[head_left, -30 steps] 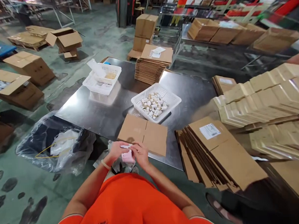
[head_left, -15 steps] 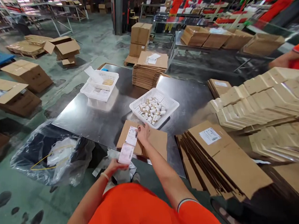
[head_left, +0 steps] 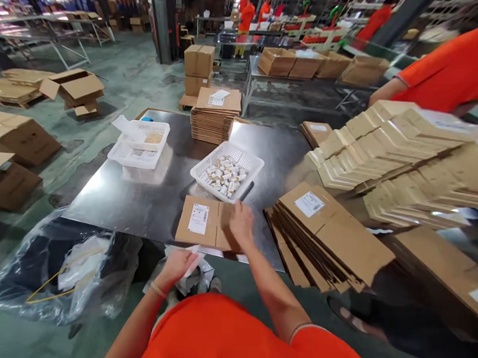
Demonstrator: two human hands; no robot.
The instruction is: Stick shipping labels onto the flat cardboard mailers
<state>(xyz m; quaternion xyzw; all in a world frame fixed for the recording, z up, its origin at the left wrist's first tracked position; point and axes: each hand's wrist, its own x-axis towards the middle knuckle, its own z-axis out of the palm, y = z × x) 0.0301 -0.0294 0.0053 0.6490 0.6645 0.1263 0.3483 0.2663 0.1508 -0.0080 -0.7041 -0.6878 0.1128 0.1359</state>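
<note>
A flat cardboard box (head_left: 185, 231) lies at the front edge of the metal table, a white printed label (head_left: 198, 218) stuck on its left half. My right hand (head_left: 242, 224) has its fingers curled at the far right edge of this box, and the right half looks darker and partly covered by the hand. Off the table's edge, my left hand (head_left: 178, 266) grips a pale label strip (head_left: 192, 251); most of the strip is hard to tell from the crumpled whitish material below. Just beyond the box, a white basket (head_left: 254, 170) holds several small labelled bottles (head_left: 226, 175).
Flattened boxes (head_left: 346, 243) fan out at right, beside long stacks of pale cartons (head_left: 397, 138). A co-worker's orange sleeve (head_left: 445, 72) shows behind them. Stacked white baskets (head_left: 142, 160) and a cardboard pile (head_left: 215, 119) stand farther back. A plastic-lined bin (head_left: 123, 260) sits lower left.
The printed label has left my fingers and now lies on the box. My right hand has moved to the box's right side, and the box has shifted slightly right. My left hand stays low.
</note>
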